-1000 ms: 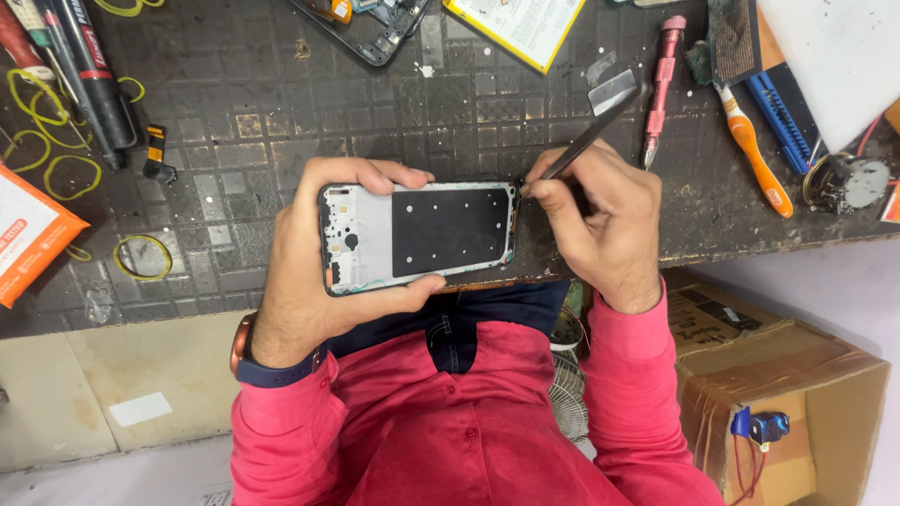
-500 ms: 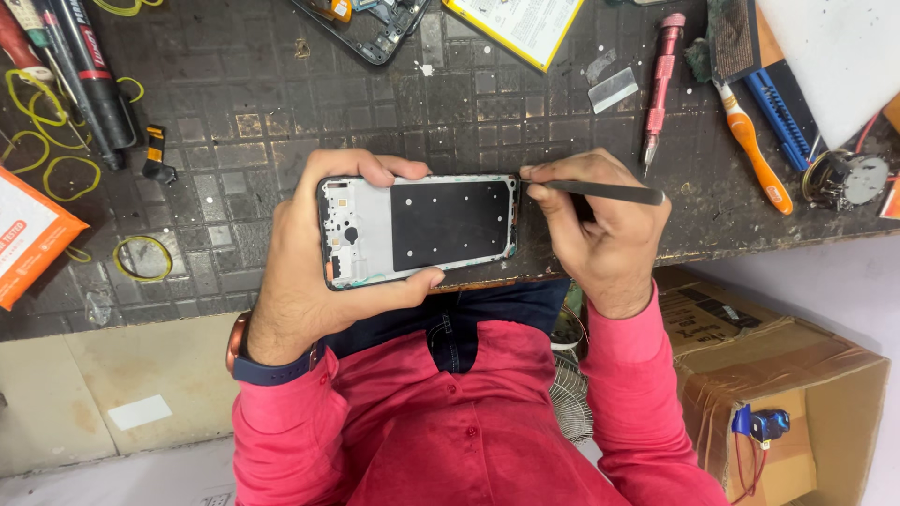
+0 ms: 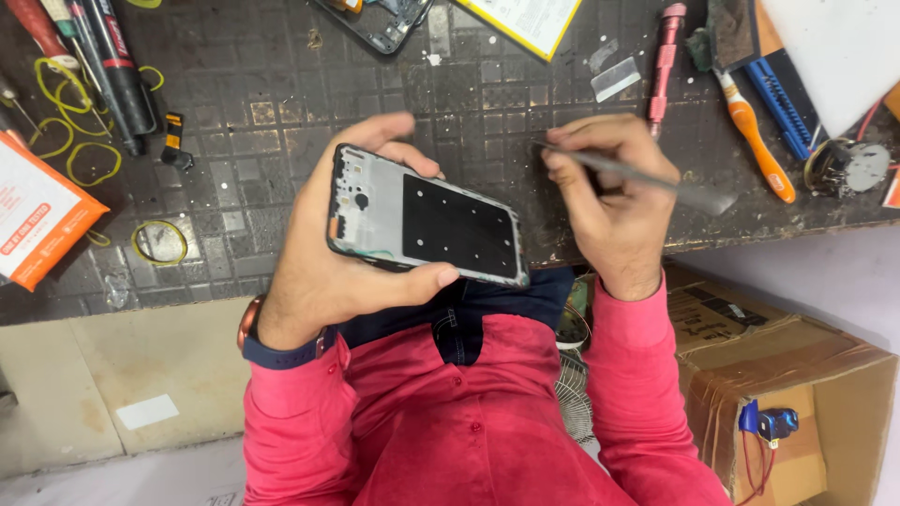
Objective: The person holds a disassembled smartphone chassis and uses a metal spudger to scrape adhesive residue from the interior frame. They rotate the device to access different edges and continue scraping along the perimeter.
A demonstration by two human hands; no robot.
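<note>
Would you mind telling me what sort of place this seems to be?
Most likely a phone repair bench. The left hand holds an opened phone frame, the right hand holds a thin metal pry tool, and screwdrivers and another dismantled phone lie on the gridded work mat.

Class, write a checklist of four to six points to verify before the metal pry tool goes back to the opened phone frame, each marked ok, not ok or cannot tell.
1. Left hand grips the opened phone frame with black centre panel: ok.
2. Frame held level: not ok, tilted.
3. Right hand pinches the thin grey metal pry tool: ok.
4. Tool tip at frame edge: not ok, apart.
5. Tip undamaged: cannot tell.
6. Dark grid work mat clear beneath: cannot tell.
</note>
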